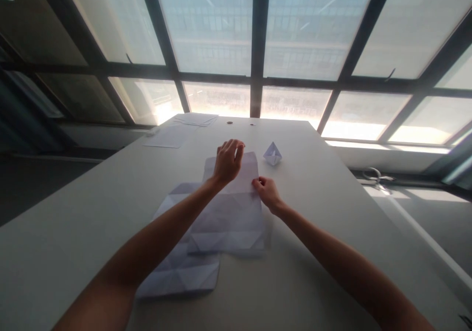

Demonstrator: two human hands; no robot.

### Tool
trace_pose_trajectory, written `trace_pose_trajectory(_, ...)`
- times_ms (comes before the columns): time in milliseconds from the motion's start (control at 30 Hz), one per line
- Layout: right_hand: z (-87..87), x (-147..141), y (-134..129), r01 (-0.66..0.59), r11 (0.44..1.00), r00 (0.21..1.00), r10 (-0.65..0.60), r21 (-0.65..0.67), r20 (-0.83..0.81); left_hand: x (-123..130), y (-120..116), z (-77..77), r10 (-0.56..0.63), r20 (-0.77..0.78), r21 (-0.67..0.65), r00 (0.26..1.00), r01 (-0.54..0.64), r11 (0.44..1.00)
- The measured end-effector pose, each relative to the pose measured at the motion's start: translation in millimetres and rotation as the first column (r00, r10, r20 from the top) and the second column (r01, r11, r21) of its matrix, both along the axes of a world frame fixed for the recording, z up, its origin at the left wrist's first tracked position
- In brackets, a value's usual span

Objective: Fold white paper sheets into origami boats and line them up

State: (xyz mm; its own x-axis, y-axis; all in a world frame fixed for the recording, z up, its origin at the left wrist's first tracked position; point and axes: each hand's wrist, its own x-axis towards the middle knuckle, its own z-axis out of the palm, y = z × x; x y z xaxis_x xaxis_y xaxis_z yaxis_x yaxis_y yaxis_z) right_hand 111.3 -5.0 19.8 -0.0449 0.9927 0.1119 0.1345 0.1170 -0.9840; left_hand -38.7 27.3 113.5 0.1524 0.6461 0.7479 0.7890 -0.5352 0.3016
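Two bare forearms reach out from the near edge of the worktop [332, 183], which is pale and runs away toward a wall of large windows. Nearest the person lies a creased sheet of paper [180, 272], flat and marked with diamond-shaped fold lines, partly covered by a second creased sheet [230, 223] that sits around the middle of the worktop. The far part of that upper sheet is folded up and over. The left hand [227, 161] is raised at this far flap, its fingers [238, 148] curled together and pinching the flap's top edge. The right hand [267, 191] rests low at the sheet's right edge, its fingers pressed together on the paper right at the fold line. Just beyond the right hand, apart from it, stands a small folded paper boat [272, 154]. Near the far left corner lie a flat blank sheet [165, 137] and, further back, a small stack of sheets [195, 119]. A pair of scissors [376, 176] lies off the worktop's right edge, on the window ledge.
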Motion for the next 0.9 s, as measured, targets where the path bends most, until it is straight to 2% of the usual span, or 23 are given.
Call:
trace_pose_trajectory(167,-18.5,70.1,-11.0,0.092,0.993,0.987,-0.082,-0.068,0.138,42.6,-9.8,-38.3,-0.075,-0.117,-0.178,0.99,0.054,0.983)
trace_pose_trajectory(267,-30.5,103.8,-18.2,0.167,0.986,0.94,-0.159,0.001,0.301,55.0,-21.3,-68.9,-0.152,-0.203,-0.306,0.967,0.084,0.948)
trace_pose_trajectory(367,-33.0,124.1,-24.4,0.2,0.979,0.841,-0.195,0.044,0.505,58.2,-32.4,-98.7,-0.228,-0.312,-0.444,0.923,0.07,0.893)
trace_pose_trajectory(467,-26.6,130.3,-33.0,0.232,0.967,0.643,-0.231,0.102,0.73,55.9,-39.4,-120.0,-0.291,-0.397,-0.538,0.871,0.036,0.842)
trace_pose_trajectory(567,-18.9,121.6,-41.8,0.171,0.933,0.404,-0.359,0.316,0.841,52.4,-42.7,-129.5,-0.288,-0.441,-0.547,0.85,0.0,0.837)
trace_pose_trajectory(633,-16.9,107.6,-43.2,0.084,0.914,0.308,-0.402,0.397,0.862,50.8,-44.3,-131.3,-0.271,-0.46,-0.542,0.845,-0.026,0.84)
trace_pose_trajectory(700,-18.5,89.8,-38.5,-0.023,0.919,0.301,-0.368,0.393,0.88,49.9,-45.8,-131.2,-0.262,-0.473,-0.531,0.841,-0.035,0.846)
trace_pose_trajectory(767,-22.8,72.4,-28.5,-0.132,0.923,0.339,-0.3,0.361,0.892,49.2,-46.8,-129.6,-0.251,-0.476,-0.516,0.843,-0.036,0.856)
trace_pose_trajectory(900,-33.3,54.1,-7.6,-0.144,0.968,0.397,-0.135,0.207,0.908,46.5,-43.7,-123.1,-0.214,-0.467,-0.462,0.858,-0.031,0.886)
